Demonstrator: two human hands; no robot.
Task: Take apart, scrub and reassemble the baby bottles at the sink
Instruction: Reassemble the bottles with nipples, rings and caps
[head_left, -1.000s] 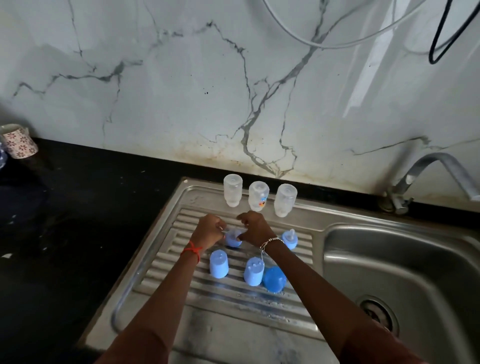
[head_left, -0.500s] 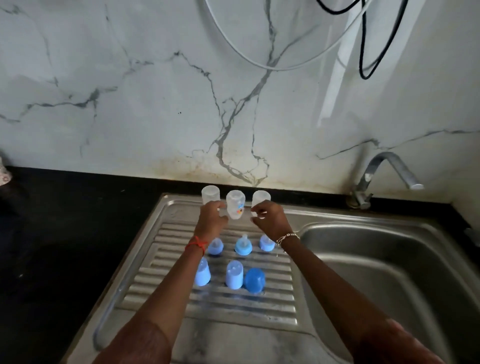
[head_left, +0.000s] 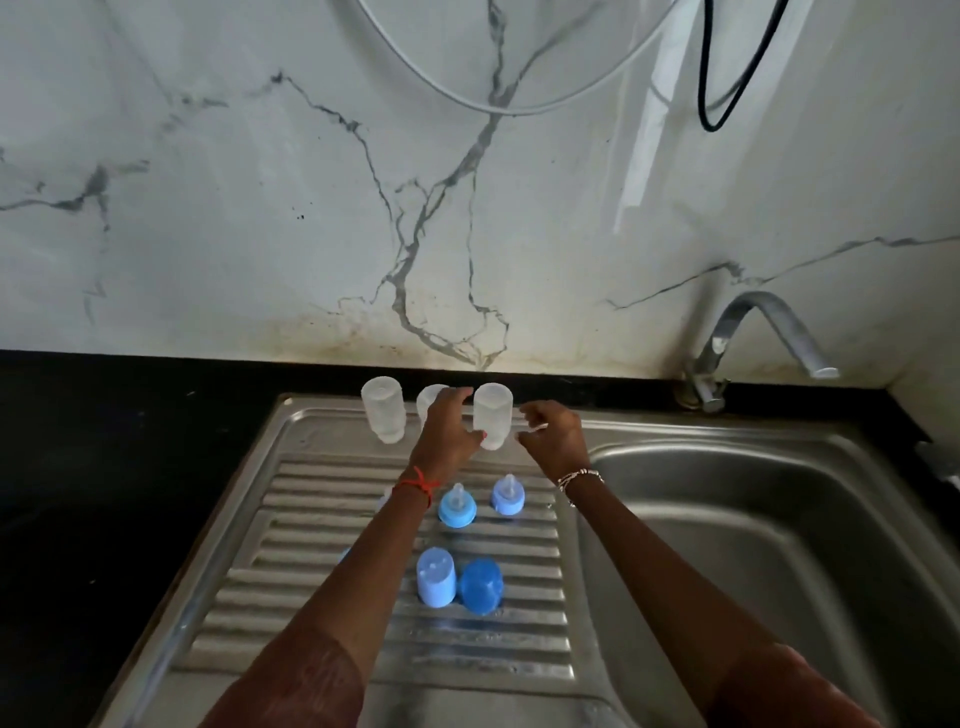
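Reaches left hand (head_left: 445, 432) among three upturned bottles (head_left: 383, 410) at 12 o'clock, grip unclear; holds right hand (head_left: 556, 437) slack, empty.

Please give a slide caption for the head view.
Left hand among the inverted clear bottles on the drainboard; blue caps lie nearer.

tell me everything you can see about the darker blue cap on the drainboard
The dark blue cap is a rounded dome of opaque, slightly glossy plastic by its look, deeper blue than the pale blue cap standing close at its left; whether they touch is unclear. It sits dome up on the ribbed steel drainboard, in the near row, between the person's forearms. Neither the left hand nor the right hand touches it.
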